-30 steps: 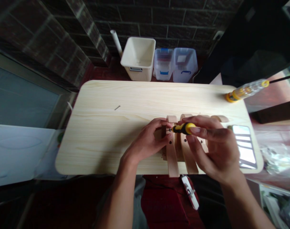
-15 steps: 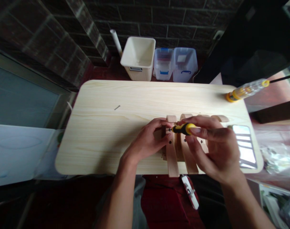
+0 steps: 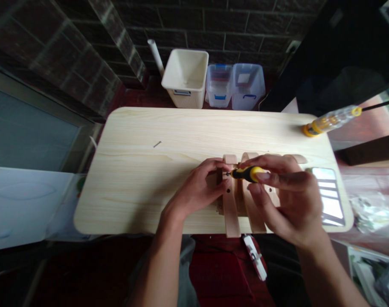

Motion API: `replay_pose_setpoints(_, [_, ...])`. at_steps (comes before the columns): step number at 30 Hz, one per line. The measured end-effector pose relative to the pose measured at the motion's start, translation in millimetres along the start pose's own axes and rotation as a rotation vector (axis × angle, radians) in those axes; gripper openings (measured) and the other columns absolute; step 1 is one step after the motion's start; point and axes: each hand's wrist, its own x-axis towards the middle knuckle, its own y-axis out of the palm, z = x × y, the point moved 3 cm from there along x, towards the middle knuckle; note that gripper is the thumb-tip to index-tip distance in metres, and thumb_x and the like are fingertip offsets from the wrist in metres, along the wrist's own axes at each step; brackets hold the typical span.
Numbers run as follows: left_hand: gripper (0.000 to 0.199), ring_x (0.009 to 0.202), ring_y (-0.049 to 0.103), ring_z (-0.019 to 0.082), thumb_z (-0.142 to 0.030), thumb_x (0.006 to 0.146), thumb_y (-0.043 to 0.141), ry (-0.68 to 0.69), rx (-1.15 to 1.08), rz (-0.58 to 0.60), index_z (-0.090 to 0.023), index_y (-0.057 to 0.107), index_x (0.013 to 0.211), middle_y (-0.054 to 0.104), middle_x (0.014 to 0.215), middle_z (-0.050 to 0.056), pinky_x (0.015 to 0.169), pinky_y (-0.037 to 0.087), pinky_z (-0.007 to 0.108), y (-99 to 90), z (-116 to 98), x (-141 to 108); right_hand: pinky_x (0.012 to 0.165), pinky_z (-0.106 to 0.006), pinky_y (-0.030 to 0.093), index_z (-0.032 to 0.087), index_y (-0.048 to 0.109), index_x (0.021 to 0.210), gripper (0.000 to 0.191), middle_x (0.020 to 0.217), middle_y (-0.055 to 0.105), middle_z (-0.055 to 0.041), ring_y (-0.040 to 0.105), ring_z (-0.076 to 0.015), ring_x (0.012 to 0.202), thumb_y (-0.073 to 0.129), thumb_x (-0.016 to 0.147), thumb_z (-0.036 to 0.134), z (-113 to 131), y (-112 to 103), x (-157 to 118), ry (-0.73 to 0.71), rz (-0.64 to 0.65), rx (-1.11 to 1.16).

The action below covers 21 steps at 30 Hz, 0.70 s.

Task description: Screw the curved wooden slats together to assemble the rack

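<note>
My right hand (image 3: 287,192) is closed around the yellow-and-black handle of a screwdriver (image 3: 247,173). Its tip points left and meets a dark screw hole in the nearest wooden slat (image 3: 231,213). My left hand (image 3: 202,183) grips the left edge of the slatted wooden piece, thumb and fingers on either side of the tip. A second slat (image 3: 254,209) lies beside the first, with dark screw holes in both. More slats are partly hidden under my right hand.
A loose screw (image 3: 157,144) lies on the pale wooden table (image 3: 127,179). At the back right stands a clear-and-yellow screwdriver handle (image 3: 332,120); a phone (image 3: 328,196) lies at the right. Beyond the far edge are a cream bin (image 3: 184,72) and two clear plastic boxes (image 3: 219,85).
My right fingers have shifted very slightly on the screwdriver handle. The left hand and the wooden piece stay in place.
</note>
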Motion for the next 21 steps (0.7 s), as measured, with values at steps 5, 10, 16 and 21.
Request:
replay_pose_setpoints(5, [0.027, 0.129, 0.072, 0.026, -0.028, 0.096, 0.076, 0.020, 0.018, -0.004, -0.024, 0.072, 0.122, 0.074, 0.138, 0.009, 0.119, 0.053, 0.043, -0.6, -0.8, 0.1, 0.101, -0.053, 0.062, 0.027, 0.067, 0.128, 0.045, 0.135, 0.071, -0.0081, 0.074, -0.0290, 0.125, 0.067, 0.093, -0.002, 1.6, 1.4, 0.5, -0.010, -0.016, -0.002])
replay_pose_setpoints(10, [0.027, 0.124, 0.073, 0.026, -0.027, 0.095, 0.077, 0.009, 0.023, -0.006, -0.024, 0.073, 0.122, 0.075, 0.135, 0.009, 0.118, 0.054, 0.043, -0.8, 0.5, -0.1, 0.098, -0.052, 0.062, 0.028, 0.067, 0.127, 0.046, 0.130, 0.071, -0.0069, 0.076, -0.0286, 0.120, 0.069, 0.092, -0.002, 3.2, 0.4, 0.2, -0.008, -0.008, -0.019])
replay_pose_setpoints(16, [0.029, 0.128, 0.072, 0.026, -0.030, 0.097, 0.076, 0.016, 0.021, -0.005, -0.024, 0.072, 0.125, 0.074, 0.138, 0.009, 0.118, 0.053, 0.043, -0.4, 1.0, -0.1, 0.101, -0.055, 0.063, 0.029, 0.066, 0.130, 0.047, 0.140, 0.069, -0.0079, 0.072, -0.0302, 0.128, 0.065, 0.095, -0.002, 3.5, 2.3, 0.3, -0.004, -0.029, -0.008])
replay_pose_setpoints(21, [0.028, 0.126, 0.072, 0.025, -0.026, 0.095, 0.076, 0.028, 0.021, -0.014, -0.024, 0.073, 0.123, 0.074, 0.136, 0.009, 0.118, 0.054, 0.042, -0.1, 2.2, 0.2, 0.097, -0.052, 0.063, 0.029, 0.067, 0.129, 0.047, 0.131, 0.071, -0.0061, 0.074, -0.0280, 0.123, 0.067, 0.095, -0.002, 2.8, 2.3, 0.8, -0.007, -0.025, -0.022])
